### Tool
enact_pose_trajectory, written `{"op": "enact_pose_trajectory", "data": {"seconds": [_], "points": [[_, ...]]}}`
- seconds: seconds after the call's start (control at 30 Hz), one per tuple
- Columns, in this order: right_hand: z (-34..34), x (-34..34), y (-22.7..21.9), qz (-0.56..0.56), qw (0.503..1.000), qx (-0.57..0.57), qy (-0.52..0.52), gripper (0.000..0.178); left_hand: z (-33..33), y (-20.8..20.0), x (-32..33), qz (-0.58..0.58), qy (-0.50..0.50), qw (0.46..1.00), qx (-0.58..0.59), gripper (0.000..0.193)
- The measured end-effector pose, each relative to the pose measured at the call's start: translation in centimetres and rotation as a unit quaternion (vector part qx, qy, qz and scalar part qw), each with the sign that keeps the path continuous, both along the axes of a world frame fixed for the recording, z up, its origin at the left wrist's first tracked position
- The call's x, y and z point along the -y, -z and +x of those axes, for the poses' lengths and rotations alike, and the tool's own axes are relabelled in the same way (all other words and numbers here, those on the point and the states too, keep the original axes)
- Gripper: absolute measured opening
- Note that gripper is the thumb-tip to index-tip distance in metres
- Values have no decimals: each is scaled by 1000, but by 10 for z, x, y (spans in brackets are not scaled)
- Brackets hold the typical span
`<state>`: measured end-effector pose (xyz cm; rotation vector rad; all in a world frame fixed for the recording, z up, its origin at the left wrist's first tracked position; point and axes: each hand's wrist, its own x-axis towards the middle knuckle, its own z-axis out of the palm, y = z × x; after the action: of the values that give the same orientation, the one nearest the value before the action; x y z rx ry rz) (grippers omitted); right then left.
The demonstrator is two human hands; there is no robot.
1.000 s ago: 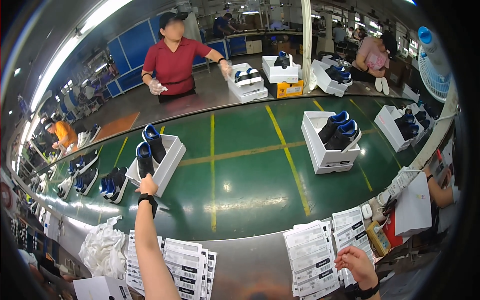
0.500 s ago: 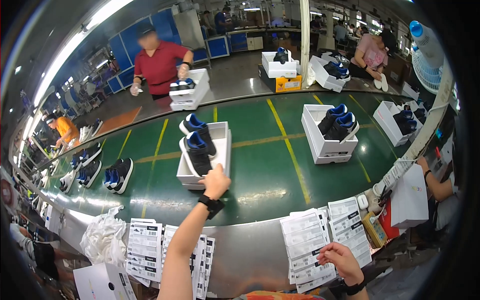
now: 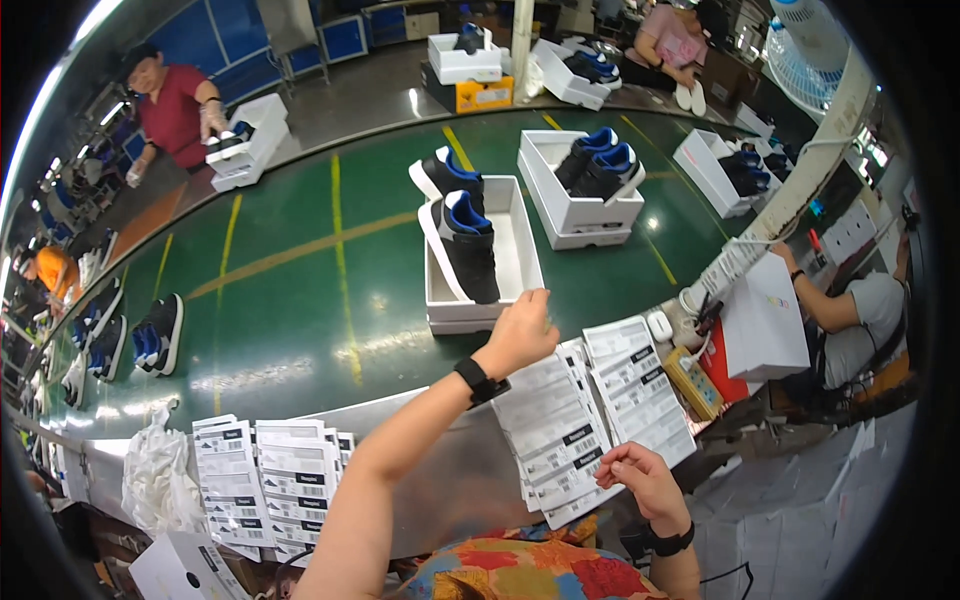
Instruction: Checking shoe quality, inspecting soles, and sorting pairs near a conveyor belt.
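Note:
Closed on the near right corner of a white shoe box (image 3: pixel 518 245) is my left hand (image 3: pixel 522 328), its arm reaching forward over the metal ledge. One black shoe (image 3: pixel 478 245) with blue lining and white sole stands tilted in the box. A second black shoe (image 3: pixel 447 172) leans behind it over the far left rim. My right hand (image 3: pixel 645 482) hovers by the printed label sheets (image 3: pixel 550 440), fingers loosely bent and apart, nothing visible in them. Beyond my left hand, another white box (image 3: pixel 585 215) holds a pair of black shoes (image 3: pixel 605 168).
The green belt (image 3: pixel 290 300) carries loose black shoes (image 3: pixel 158 335) at left. More label sheets (image 3: pixel 300 470) and crumpled white material (image 3: pixel 160 480) lie on the ledge (image 3: pixel 430 490). Across the belt, a person in red (image 3: pixel 180 110) handles a box. A power strip (image 3: pixel 695 380) sits right.
The box with its tilted shoes has moved right along the belt, closer to the other box, with my left hand on it. My view has shifted. My right hand remains near the sheets.

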<state>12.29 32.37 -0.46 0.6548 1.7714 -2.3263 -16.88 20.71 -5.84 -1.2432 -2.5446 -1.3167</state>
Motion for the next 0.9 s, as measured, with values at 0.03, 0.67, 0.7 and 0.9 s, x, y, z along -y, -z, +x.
{"op": "enact_pose_trajectory", "data": {"seconds": [0.03,0.67,0.7,0.9], "points": [[4,0,0,3,1000,8,10,17,5,-2,3,31,35,999,23,48],[-251,-4,49,729,617,-288,-69,25,-14,17,65,-311,21,946,-93,30],[-264,-9,55,719,621,-297,-94,21,-13,17,64,-319,31,946,-54,25],[-294,-32,59,613,731,-250,-166,11,5,24,64,-354,38,923,-147,27]]}}
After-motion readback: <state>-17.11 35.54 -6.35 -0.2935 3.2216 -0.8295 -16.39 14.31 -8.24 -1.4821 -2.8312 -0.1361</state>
